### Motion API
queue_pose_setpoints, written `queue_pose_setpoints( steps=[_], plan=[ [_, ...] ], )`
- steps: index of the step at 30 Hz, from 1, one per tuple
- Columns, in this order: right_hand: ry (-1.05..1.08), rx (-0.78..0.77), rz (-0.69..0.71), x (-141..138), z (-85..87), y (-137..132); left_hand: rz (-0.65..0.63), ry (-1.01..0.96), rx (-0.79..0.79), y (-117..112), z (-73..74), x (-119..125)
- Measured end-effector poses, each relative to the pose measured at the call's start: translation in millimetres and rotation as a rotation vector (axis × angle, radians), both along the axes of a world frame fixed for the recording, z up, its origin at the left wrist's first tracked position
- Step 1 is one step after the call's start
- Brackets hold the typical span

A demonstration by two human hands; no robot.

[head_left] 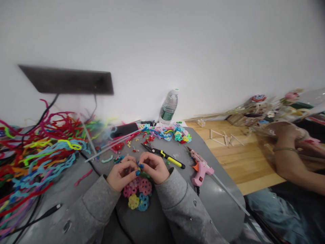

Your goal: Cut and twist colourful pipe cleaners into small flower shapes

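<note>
My left hand [124, 173] and my right hand [155, 167] meet above the grey table [215, 206], fingertips pinched together. What they pinch is small and mostly hidden by the fingers. Just below them lies a cluster of fuzzy pipe-cleaner flowers: pink [145, 186], yellow [133, 201] and blue [143, 202]. Beyond my right hand are pliers [169, 158] with black and yellow handles. Further right, a pink hot glue gun [201, 169] lies on its side with a glue stick [230, 194] out of its back.
A tangled heap of colourful pipe cleaners [50, 149] covers the left side, near a cable [48, 212]. A water bottle [169, 106] stands by the wall, behind more fuzzy flowers [179, 133]. At right, another person's arm [289, 152] reaches over a wooden table [228, 159] holding small sticks [225, 138].
</note>
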State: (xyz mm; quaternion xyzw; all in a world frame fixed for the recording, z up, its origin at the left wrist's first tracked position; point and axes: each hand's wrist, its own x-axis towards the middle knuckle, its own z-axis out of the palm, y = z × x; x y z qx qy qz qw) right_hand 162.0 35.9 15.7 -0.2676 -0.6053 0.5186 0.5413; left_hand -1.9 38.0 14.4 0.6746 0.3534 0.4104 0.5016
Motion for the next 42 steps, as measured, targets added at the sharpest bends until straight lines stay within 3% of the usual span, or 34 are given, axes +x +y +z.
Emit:
queue_pose_setpoints(
  steps=[4, 7, 15, 22, 28, 36, 42],
  plan=[
    [0.070, -0.050, -0.078, -0.7, -3.9, 0.7, 0.108, -0.086, -0.075, 2.5, 2.2, 0.2],
    [0.088, 0.024, -0.111, -2.2, -3.9, 0.9, 0.155, -0.129, -0.134, 3.2, 2.8, 0.4],
    [0.067, 0.103, -0.055, -3.6, -1.8, 0.9, 0.259, -0.107, -0.123, 3.5, -4.4, -2.8],
    [0.021, 0.111, -0.080, -2.0, -1.2, 1.1, 0.141, -0.061, -0.055, 3.0, -2.5, -3.3],
    [-0.057, 0.083, 0.006, -0.6, -1.6, 0.5, 0.045, 0.002, -0.029, 2.6, -4.2, -3.7],
    [0.056, -0.006, -0.107, -1.4, -5.8, 1.6, 0.126, -0.005, -0.114, 4.2, -6.8, -5.4],
    [-0.013, 0.128, -0.112, -4.0, -2.5, 0.8, 0.233, -0.094, -0.136, 3.2, -6.7, -3.8]
  ],
)
